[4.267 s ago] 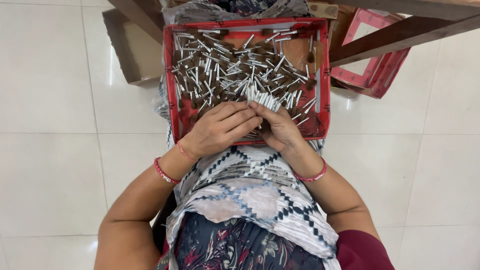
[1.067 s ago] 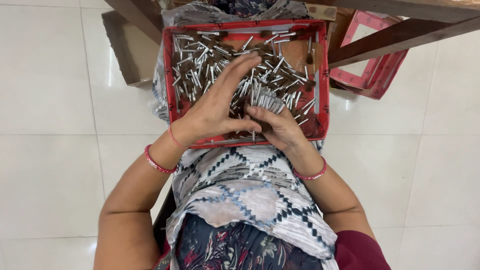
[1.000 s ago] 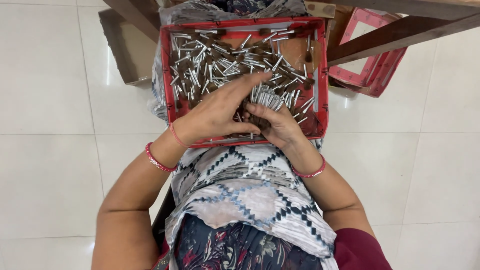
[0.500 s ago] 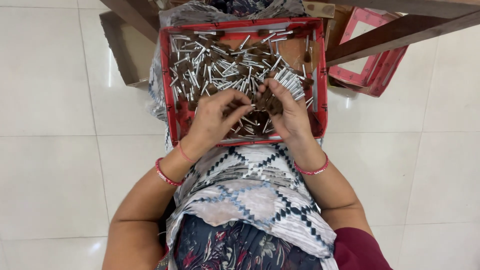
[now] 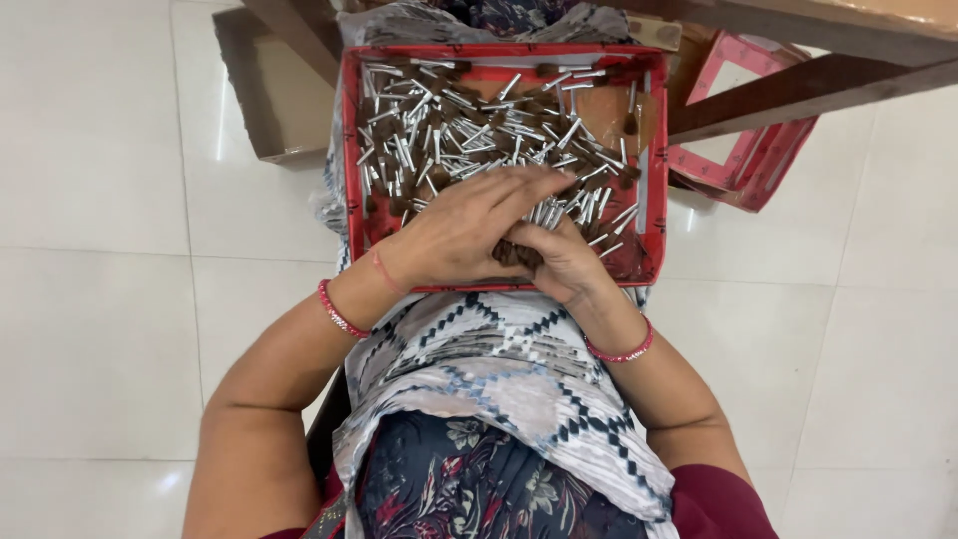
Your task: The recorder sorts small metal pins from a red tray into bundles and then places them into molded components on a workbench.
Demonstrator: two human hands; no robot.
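Here left hand (image 5: pixel 469 228) flat, fingers spread over sticks (image 5: pixel 469 125); right hand (image 5: pixel 564 262) clutching brown-tipped bunch (image 5: pixel 519 254).

The person is wearing a thin red beaded bangle (image 5: pixel 337 311) on the left wrist and another red bangle (image 5: pixel 621 351) on the right, with a fine red thread (image 5: pixel 384 271) showing just above the left hand (image 5: pixel 464 225). Both forearms are showing bare. A white cloth with dark diamond patterning (image 5: pixel 499 369) is draping over the lap, above dark floral fabric (image 5: pixel 469 484), and a maroon sleeve (image 5: pixel 723 504) is covering the right upper arm.
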